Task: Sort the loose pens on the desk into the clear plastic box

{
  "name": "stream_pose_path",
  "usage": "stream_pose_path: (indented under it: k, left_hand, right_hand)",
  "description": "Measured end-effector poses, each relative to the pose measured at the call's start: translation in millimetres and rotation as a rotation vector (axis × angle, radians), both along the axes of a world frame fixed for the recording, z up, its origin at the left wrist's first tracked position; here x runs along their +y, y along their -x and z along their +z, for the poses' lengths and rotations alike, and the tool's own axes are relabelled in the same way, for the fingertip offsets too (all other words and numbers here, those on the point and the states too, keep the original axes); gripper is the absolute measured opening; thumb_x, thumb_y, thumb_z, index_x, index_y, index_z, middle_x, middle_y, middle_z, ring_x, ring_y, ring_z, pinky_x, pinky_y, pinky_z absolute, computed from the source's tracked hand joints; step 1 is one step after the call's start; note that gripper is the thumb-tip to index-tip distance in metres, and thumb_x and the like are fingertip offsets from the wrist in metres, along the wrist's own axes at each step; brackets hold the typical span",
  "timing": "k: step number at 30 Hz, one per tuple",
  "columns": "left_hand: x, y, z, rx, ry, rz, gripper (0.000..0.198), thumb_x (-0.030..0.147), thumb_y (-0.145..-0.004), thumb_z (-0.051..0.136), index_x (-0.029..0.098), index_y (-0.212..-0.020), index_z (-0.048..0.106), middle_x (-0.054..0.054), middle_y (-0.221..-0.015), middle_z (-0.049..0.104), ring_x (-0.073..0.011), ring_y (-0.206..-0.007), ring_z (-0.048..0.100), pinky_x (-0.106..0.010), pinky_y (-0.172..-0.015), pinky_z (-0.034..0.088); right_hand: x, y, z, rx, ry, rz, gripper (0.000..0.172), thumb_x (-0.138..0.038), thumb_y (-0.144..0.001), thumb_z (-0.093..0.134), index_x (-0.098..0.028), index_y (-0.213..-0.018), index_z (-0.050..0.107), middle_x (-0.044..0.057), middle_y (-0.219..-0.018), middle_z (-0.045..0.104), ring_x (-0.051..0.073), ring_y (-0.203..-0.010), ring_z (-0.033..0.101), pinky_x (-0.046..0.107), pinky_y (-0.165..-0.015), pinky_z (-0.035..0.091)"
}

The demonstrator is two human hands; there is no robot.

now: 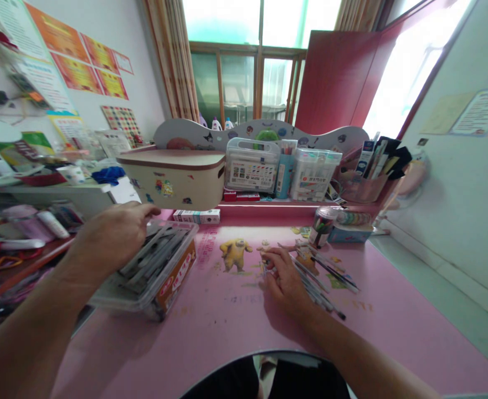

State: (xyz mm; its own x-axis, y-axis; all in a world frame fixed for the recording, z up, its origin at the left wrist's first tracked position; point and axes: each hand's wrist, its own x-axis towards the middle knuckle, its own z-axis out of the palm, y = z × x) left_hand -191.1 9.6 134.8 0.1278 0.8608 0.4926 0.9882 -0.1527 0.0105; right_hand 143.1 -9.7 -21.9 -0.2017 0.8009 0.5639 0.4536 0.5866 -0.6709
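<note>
The clear box (173,280) sits left on the pink desk (227,327), seemingly well filled; the left hand (114,235) lies over it, grip unclear; the right hand (284,278) clutches loose pens (324,284), not yet boxed.

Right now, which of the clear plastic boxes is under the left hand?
The flat box of grey pens on the pink desk; the left hand lies over it. The other two stand upright on the back shelf.

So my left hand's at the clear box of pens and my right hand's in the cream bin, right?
No. The head view shows the right hand on loose pens on the pink desk, not in the cream bin. The left hand is at the clear box of pens.
</note>
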Motion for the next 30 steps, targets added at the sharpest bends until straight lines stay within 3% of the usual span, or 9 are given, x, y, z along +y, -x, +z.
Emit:
stream_pose_path:
  k: [3, 5, 11, 15, 20, 23, 26, 30]
  left_hand:
    - [-24, -31, 4.9, 0.028, -0.102, -0.021, 0.034, 0.025, -0.094, 0.039, 0.015, -0.111, 0.067, -0.012, -0.108, 0.071, -0.0261, -0.1, 0.063, -0.04, -0.093, 0.048]
    - [-39, -56, 1.1, -0.025, -0.152, -0.141, 0.03, 0.026, -0.094, 0.043, 0.017, -0.11, 0.067, -0.01, -0.109, 0.072, -0.0253, -0.102, 0.064, -0.04, -0.094, 0.048]
    - [-60, -131, -33.3, -0.075, -0.009, -0.501, 0.028, 0.013, -0.091, 0.046, 0.02, -0.106, 0.069, -0.007, -0.101, 0.073, -0.0226, -0.095, 0.066, -0.035, -0.084, 0.05]
    - [-59, -167, -55.7, -0.11, 0.208, -0.538, 0.029, 0.01, -0.09, 0.045, 0.021, -0.103, 0.069, -0.007, -0.095, 0.073, -0.0235, -0.09, 0.066, -0.034, -0.077, 0.049]
    - [-49, -192, -81.0, -0.264, 0.437, -0.5, 0.026, 0.016, -0.091, 0.044, 0.021, -0.096, 0.069, -0.009, -0.095, 0.074, -0.0254, -0.087, 0.067, -0.034, -0.073, 0.044]
    - [-40, -196, -98.2, -0.38, 0.547, -0.468, 0.023, 0.019, -0.088, 0.047, 0.02, -0.089, 0.07, -0.009, -0.091, 0.074, -0.0255, -0.085, 0.067, -0.033, -0.072, 0.042]
    - [-31, -197, -113.7, -0.529, 0.597, -0.439, 0.021, 0.017, -0.083, 0.05, 0.019, -0.083, 0.071, -0.008, -0.084, 0.073, -0.0239, -0.082, 0.066, -0.031, -0.071, 0.04]
    - [-26, -195, -125.4, -0.783, 0.59, -0.406, 0.022, 0.019, -0.081, 0.049, 0.017, -0.081, 0.071, -0.007, -0.078, 0.071, -0.0214, -0.077, 0.063, -0.03, -0.07, 0.039]
  right_hand:
    - [1, 0, 0.9, 0.0, -0.002, -0.008, 0.051, -0.002, -0.076, 0.047, -0.021, -0.122, 0.057, 0.01, -0.124, 0.053, 0.021, -0.101, 0.055, 0.037, -0.091, 0.048]
    - [2, 0, 2.7, 0.005, -0.003, -0.023, 0.05, -0.003, -0.076, 0.046, -0.02, -0.121, 0.057, 0.011, -0.123, 0.054, 0.021, -0.102, 0.055, 0.038, -0.091, 0.048]
    - [2, 0, 14.5, 0.016, 0.01, -0.018, 0.036, -0.005, -0.078, 0.046, -0.019, -0.109, 0.061, 0.009, -0.109, 0.06, 0.021, -0.099, 0.056, 0.038, -0.09, 0.047]
    - [4, -7, 33.5, 0.077, 0.043, -0.037, 0.022, -0.013, -0.085, 0.048, -0.018, -0.101, 0.061, 0.006, -0.098, 0.061, 0.018, -0.086, 0.059, 0.03, -0.075, 0.048]
    - [5, -33, 69.2, 0.116, 0.141, -0.15, 0.015, -0.023, -0.088, 0.053, -0.018, -0.1, 0.061, 0.004, -0.091, 0.062, 0.014, -0.07, 0.056, 0.026, -0.064, 0.044]
    - [1, -51, 91.9, -0.085, 0.151, -0.156, 0.011, -0.023, -0.088, 0.053, -0.018, -0.092, 0.061, 0.004, -0.087, 0.064, 0.015, -0.07, 0.056, 0.026, -0.065, 0.042]
    - [-3, -63, 105.5, -0.459, 0.249, -0.163, 0.012, -0.019, -0.088, 0.052, -0.018, -0.084, 0.063, 0.005, -0.085, 0.067, 0.016, -0.075, 0.059, 0.027, -0.067, 0.038]
    - [1, -73, 95.8, -0.857, 0.42, -0.231, 0.022, -0.018, -0.089, 0.048, -0.018, -0.08, 0.068, 0.009, -0.088, 0.071, 0.021, -0.081, 0.064, 0.028, -0.066, 0.036]
